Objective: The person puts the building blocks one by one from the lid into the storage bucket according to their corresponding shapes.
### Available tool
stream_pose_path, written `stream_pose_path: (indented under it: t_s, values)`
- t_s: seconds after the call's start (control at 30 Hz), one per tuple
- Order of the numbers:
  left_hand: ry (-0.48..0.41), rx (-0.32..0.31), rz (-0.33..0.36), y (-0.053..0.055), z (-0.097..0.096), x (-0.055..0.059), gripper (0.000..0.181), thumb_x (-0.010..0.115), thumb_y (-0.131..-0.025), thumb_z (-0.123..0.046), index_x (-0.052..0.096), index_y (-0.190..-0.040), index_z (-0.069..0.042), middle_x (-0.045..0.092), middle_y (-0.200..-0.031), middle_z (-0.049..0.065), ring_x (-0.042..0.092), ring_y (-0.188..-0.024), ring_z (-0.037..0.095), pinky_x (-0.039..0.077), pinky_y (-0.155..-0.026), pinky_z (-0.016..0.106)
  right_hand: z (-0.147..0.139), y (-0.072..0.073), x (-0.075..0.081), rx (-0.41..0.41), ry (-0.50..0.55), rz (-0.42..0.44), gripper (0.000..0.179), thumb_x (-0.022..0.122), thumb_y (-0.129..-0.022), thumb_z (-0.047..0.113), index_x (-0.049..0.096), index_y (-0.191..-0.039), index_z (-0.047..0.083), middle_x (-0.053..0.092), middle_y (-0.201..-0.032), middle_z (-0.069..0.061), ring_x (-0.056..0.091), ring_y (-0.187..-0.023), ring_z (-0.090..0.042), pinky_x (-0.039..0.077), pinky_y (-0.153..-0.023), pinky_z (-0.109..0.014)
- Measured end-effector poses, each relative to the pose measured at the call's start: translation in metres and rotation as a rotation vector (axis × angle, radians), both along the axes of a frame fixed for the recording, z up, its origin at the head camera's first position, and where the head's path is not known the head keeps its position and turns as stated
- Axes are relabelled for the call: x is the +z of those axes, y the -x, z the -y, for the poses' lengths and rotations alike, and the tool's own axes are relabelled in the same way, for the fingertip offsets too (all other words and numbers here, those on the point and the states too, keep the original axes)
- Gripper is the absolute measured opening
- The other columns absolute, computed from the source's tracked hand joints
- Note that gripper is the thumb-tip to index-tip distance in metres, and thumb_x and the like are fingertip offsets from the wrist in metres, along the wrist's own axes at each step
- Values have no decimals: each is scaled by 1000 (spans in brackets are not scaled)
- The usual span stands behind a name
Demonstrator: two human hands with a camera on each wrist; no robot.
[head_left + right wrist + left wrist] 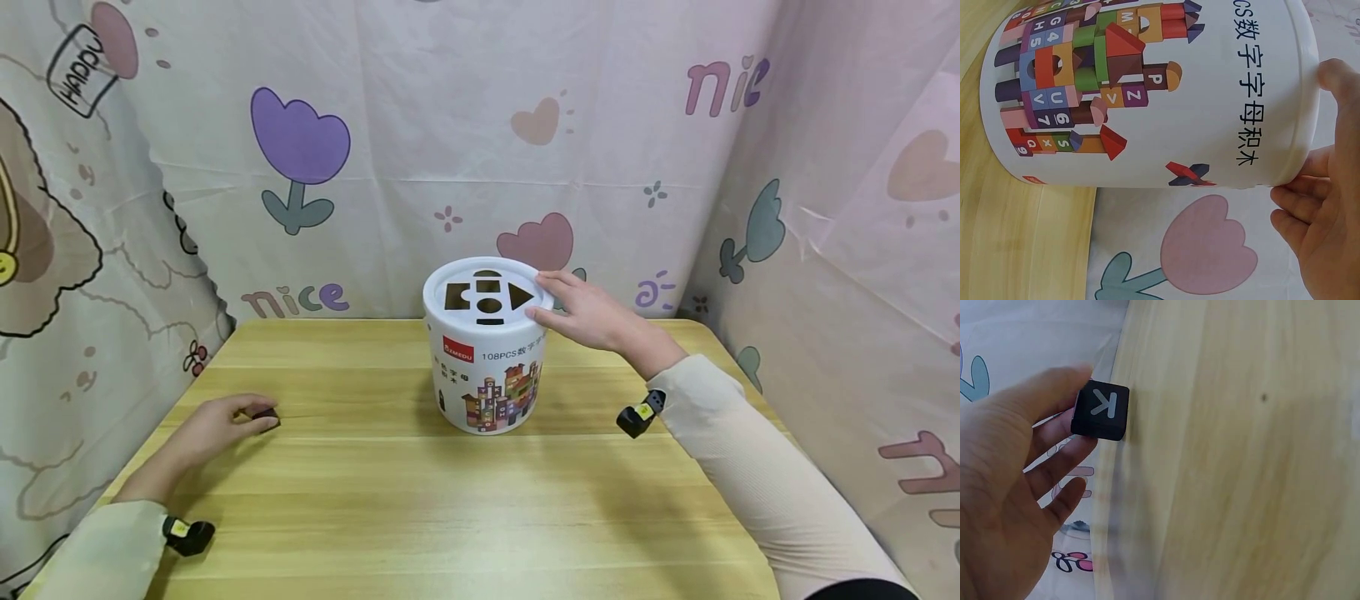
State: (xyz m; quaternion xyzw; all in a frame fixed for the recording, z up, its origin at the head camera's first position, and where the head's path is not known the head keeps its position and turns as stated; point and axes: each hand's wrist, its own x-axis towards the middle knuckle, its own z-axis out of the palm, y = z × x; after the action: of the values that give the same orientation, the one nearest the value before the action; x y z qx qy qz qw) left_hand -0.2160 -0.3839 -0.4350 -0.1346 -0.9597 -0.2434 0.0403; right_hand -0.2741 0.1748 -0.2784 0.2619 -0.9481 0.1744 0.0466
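In the head view, my left hand (pixel 213 427) is low at the table's left side, pinching a small dark block between thumb and fingers. The left wrist view shows this block (pixel 1102 410) as a black cube with a grey letter K on its face; the other fingers are spread behind it. A white building-block bucket (pixel 487 375) stands upright at the middle of the table. My right hand (pixel 585 312) holds the right edge of its lid (pixel 468 265), thumb on the near side. The lid has several cut-out shapes, among them a triangle and a circle.
The wooden table (pixel 360 517) extends around the bucket. Behind it and at both sides hangs a patterned cloth (pixel 420 108) with flowers, hearts and words. Small black cameras sit at both wrists. A dark cable (pixel 37 560) shows at the lower left.
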Motion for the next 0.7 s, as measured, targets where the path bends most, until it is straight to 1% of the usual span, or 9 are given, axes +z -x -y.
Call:
stream_pose_path:
  t_s: [0.1, 0.27, 0.37, 0.43, 0.57, 0.7]
  values:
    - [28, 3, -19, 1, -1, -1, 35, 68, -93, -31, 70, -116, -5, 69, -101, 6, 61, -98, 31, 49, -82, 52, 0, 0, 0, -1, 1, -1, 81, 44, -95, 64, 34, -152, 8, 29, -157, -11, 35, -138, -35, 32, -111, -53]
    - [45, -17, -39, 1, -3, 0, 32, 69, -93, -28, 71, -113, -3, 70, -102, 10, 63, -98, 35, 49, -83, 55, 0, 1, 0, -1, 2, -2, 80, 43, -95, 64, 34, -152, 8, 29, -157, -11, 36, -138, -35, 32, -111, -53]
    - [55, -30, -58, 2, -6, 3, 31, 69, -93, -27, 71, -112, -3, 70, -100, 8, 63, -96, 33, 49, -84, 54, 0, 1, 0, 2, 2, -2, 81, 44, -95, 64, 34, -152, 8, 29, -157, -11, 36, -138, -35, 32, -111, -53]
    - [62, -36, -78, 3, -9, 6, 30, 70, -92, -27, 72, -111, -4, 70, -97, 4, 64, -94, 30, 50, -82, 52, 0, 0, 0, 4, 2, -1, 81, 44, -95, 64, 34, -152, 8, 29, -157, -11, 35, -138, -35, 32, -111, -53]
    - [48, -54, -97, 5, -18, 16, 30, 69, -93, -26, 72, -112, -3, 70, -94, 2, 63, -91, 27, 50, -80, 53, 0, 1, -1, 4, 6, 0, 80, 43, -95, 64, 34, -152, 8, 30, -156, -11, 35, -139, -35, 32, -111, -53]
    - [42, -65, -98, 4, -28, 28, 32, 67, -94, -28, 72, -115, -3, 70, -97, 5, 63, -93, 29, 49, -81, 56, 0, 1, 0, 3, 8, -1, 79, 43, -96, 63, 34, -152, 8, 30, -156, -11, 34, -139, -34, 31, -112, -52]
